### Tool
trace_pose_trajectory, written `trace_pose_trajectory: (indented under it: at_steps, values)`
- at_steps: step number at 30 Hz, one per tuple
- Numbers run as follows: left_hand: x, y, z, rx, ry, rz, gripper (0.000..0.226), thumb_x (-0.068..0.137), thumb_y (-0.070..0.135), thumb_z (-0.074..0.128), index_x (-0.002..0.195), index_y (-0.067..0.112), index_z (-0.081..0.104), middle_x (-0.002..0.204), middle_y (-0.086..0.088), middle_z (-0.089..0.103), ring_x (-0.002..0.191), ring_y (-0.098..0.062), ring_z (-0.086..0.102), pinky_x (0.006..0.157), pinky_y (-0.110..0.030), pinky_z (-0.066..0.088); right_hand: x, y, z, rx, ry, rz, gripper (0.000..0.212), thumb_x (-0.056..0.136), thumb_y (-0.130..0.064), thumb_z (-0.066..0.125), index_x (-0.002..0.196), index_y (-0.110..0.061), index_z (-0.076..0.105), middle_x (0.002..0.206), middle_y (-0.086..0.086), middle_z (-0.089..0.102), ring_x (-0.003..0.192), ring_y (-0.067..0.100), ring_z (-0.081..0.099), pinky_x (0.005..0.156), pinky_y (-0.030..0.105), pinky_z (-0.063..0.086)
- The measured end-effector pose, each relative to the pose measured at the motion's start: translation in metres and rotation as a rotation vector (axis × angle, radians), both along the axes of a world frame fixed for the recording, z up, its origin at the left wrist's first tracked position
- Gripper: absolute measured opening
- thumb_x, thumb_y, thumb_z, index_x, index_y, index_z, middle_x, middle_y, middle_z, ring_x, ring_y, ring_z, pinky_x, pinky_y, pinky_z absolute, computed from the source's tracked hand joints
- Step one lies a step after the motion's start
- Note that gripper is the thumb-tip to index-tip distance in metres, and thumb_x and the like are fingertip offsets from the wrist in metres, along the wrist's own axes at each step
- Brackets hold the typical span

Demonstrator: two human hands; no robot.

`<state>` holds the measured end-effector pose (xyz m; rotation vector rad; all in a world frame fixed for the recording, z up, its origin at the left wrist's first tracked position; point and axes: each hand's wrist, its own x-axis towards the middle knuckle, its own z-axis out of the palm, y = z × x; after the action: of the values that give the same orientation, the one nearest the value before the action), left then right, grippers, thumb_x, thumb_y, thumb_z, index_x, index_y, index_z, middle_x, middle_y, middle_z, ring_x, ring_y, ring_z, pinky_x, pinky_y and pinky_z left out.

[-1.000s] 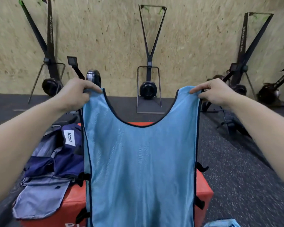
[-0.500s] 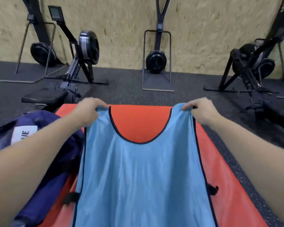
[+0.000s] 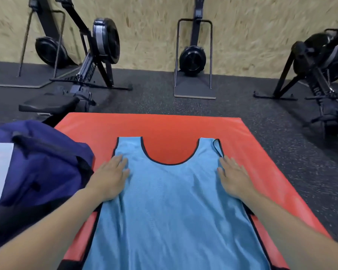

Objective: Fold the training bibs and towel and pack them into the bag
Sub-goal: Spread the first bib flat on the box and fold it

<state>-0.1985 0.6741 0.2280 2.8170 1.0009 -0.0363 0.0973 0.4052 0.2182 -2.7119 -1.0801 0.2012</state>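
Head view: a light blue training bib with dark trim lies spread flat on the orange pad, neckline away from me and both shoulder straps resting on the pad. My left hand lies palm down on the bib's left edge below the strap, fingers straight and together, gripping nothing. My right hand lies palm down on the bib's right edge, fingers likewise straight, holding nothing. A small loop of dark trim stands off the right strap just beyond my right fingertips. The navy bag, bearing a white label, sits at the pad's left side, just beside my left forearm; I cannot tell whether its opening is unzipped. Beyond the pad, rowing machines stand on the dark speckled floor against a chipboard wall.
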Motion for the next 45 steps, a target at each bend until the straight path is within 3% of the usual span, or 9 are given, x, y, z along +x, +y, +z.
trace_pose_trajectory:
  at_steps: [4, 12, 18, 24, 31, 35, 38, 40, 45]
  values:
    - [0.021, 0.040, -0.004, 0.034, 0.026, -0.002, 0.058, 0.107, 0.042, 0.016, 0.160, 0.018, 0.013, 0.168, 0.000, 0.006, 0.154, -0.014, 0.003, 0.122, -0.036, 0.007, 0.032, 0.018, -0.006, 0.008, -0.027, -0.004, 0.055, 0.108, -0.039, 0.018, 0.160, -0.020, 0.016, 0.168, -0.002, 0.006, 0.155, 0.018, 0.002, 0.124, 0.042, 0.005]
    - [0.045, 0.023, 0.000, 0.127, -0.038, -0.050, 0.059, 0.108, 0.039, 0.020, 0.160, 0.015, 0.011, 0.168, -0.002, 0.005, 0.155, -0.014, 0.002, 0.124, -0.035, 0.001, 0.030, 0.049, 0.009, 0.001, -0.248, 0.016, 0.059, 0.106, -0.045, 0.015, 0.160, -0.021, 0.015, 0.168, -0.001, 0.006, 0.155, 0.018, 0.000, 0.125, 0.042, -0.002]
    - [0.035, -0.043, -0.025, 0.026, -0.162, -0.096, 0.095, 0.079, 0.058, -0.014, 0.160, 0.015, 0.013, 0.167, 0.002, 0.005, 0.152, -0.006, -0.003, 0.121, -0.028, -0.008, -0.119, 0.106, -0.001, 0.074, -0.058, 0.411, 0.060, 0.106, -0.044, 0.015, 0.161, -0.020, 0.008, 0.168, -0.005, 0.002, 0.154, 0.012, -0.005, 0.124, 0.039, -0.009]
    - [0.032, -0.046, -0.025, 0.036, -0.182, -0.046, 0.093, 0.080, 0.058, -0.014, 0.161, 0.018, 0.009, 0.167, 0.005, -0.001, 0.153, -0.007, -0.005, 0.121, -0.028, -0.011, -0.090, 0.084, -0.004, 0.025, -0.021, 0.271, 0.060, 0.106, -0.046, 0.020, 0.161, -0.024, 0.007, 0.168, -0.010, -0.003, 0.153, 0.007, -0.009, 0.124, 0.038, -0.008]
    - [0.033, -0.047, -0.028, 0.088, -0.174, -0.048, 0.092, 0.081, 0.055, -0.017, 0.161, 0.017, 0.007, 0.168, 0.003, -0.001, 0.153, -0.009, -0.005, 0.123, -0.030, -0.010, -0.006, 0.012, 0.000, -0.047, -0.131, -0.062, 0.060, 0.107, -0.042, 0.020, 0.160, -0.016, 0.013, 0.168, 0.001, 0.006, 0.155, 0.017, 0.000, 0.125, 0.041, -0.001]
    - [0.033, -0.047, -0.028, 0.082, -0.162, -0.051, 0.091, 0.081, 0.055, -0.018, 0.161, 0.018, 0.004, 0.167, 0.005, -0.004, 0.153, -0.007, -0.008, 0.123, -0.030, -0.009, -0.089, 0.064, 0.003, 0.084, -0.061, 0.206, 0.063, 0.107, -0.042, 0.019, 0.160, -0.013, 0.004, 0.167, 0.000, -0.003, 0.154, 0.015, -0.006, 0.124, 0.037, -0.011]
    - [0.034, -0.045, -0.029, 0.061, -0.175, -0.047, 0.092, 0.080, 0.057, -0.016, 0.160, 0.018, 0.007, 0.167, 0.004, -0.002, 0.152, -0.006, -0.007, 0.123, -0.030, -0.009, -0.154, 0.092, -0.006, 0.073, -0.064, 0.405, 0.075, 0.096, -0.054, 0.002, 0.161, -0.017, 0.007, 0.168, -0.004, -0.001, 0.154, 0.011, -0.007, 0.125, 0.041, -0.005]
    - [0.033, -0.045, -0.030, 0.059, -0.163, -0.047, 0.092, 0.080, 0.057, -0.015, 0.161, 0.018, 0.007, 0.167, 0.005, -0.003, 0.152, -0.006, -0.007, 0.123, -0.030, -0.010, -0.145, 0.086, -0.012, 0.051, -0.070, 0.349, 0.079, 0.091, -0.056, -0.002, 0.160, -0.020, 0.008, 0.168, -0.006, 0.002, 0.154, 0.010, -0.006, 0.125, 0.040, -0.005]
    - [0.033, -0.044, -0.031, 0.060, -0.162, -0.054, 0.088, 0.083, 0.057, -0.015, 0.161, 0.021, 0.003, 0.167, 0.007, -0.006, 0.152, -0.005, -0.010, 0.123, -0.030, -0.010, -0.059, 0.014, -0.016, 0.038, -0.090, 0.078, 0.064, 0.104, -0.049, 0.018, 0.160, -0.020, 0.011, 0.168, -0.005, 0.003, 0.154, 0.011, -0.003, 0.125, 0.038, -0.003]
